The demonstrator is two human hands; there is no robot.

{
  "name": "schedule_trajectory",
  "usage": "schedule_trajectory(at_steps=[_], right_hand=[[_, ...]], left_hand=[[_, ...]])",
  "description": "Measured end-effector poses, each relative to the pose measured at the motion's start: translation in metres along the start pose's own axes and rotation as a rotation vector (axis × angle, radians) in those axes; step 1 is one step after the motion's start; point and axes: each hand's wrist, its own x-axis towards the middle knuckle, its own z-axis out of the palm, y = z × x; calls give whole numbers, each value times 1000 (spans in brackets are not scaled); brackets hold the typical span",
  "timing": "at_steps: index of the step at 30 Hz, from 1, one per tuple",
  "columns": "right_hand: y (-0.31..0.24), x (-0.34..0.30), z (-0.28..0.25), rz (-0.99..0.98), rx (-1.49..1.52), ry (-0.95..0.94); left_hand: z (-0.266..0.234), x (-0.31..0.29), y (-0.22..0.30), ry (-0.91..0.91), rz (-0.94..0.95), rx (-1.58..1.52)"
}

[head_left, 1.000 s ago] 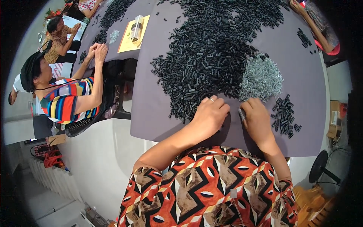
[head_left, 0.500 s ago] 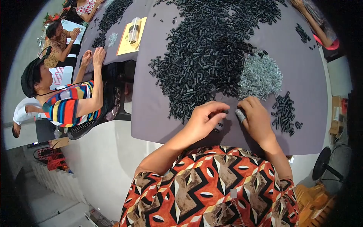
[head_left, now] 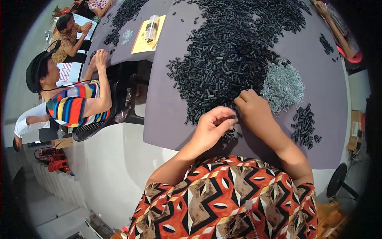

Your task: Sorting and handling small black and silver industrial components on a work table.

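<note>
My left hand [head_left: 213,126] is closed in a pinch at the near edge of the big heap of small black tubes [head_left: 215,67]. A short black tube [head_left: 234,117] shows between its thumb and fingertips. Just to the right, my right hand [head_left: 254,109] is bent over the heap's edge with its fingers curled together. Its fingertips point down at the black tubes, and whatever they hold is hidden. Beyond that hand lies a pile of small clear pieces [head_left: 283,85]. Below my left hand, a few black tubes [head_left: 230,136] lie on the purple-grey tablecloth [head_left: 167,127].
A smaller group of black tubes [head_left: 304,126] lies to the right. At the back left, a clear container [head_left: 151,28] rests on a yellow sheet [head_left: 139,46]. A person in a striped shirt [head_left: 75,104] sits at the left; another person's arm [head_left: 338,32] reaches in at far right.
My right hand has moved left, from beside the clear pieces to the black heap's edge. My left hand stays nearly in place, still pinched. The whole view has shifted slightly.
</note>
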Motion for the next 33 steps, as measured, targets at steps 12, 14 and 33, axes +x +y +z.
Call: schedule_trajectory(at_steps=[12, 14, 33], right_hand=[[-7, -5, -4, 96, -111, -104], [-3, -9, -3, 116, -17, -34], [-19, -36, -49, 471, 973, 39]], left_hand=[[0, 4, -1, -45, 56, -104], [0, 4, 1, 29, 187, 211], [19, 13, -9, -16, -149, -426]])
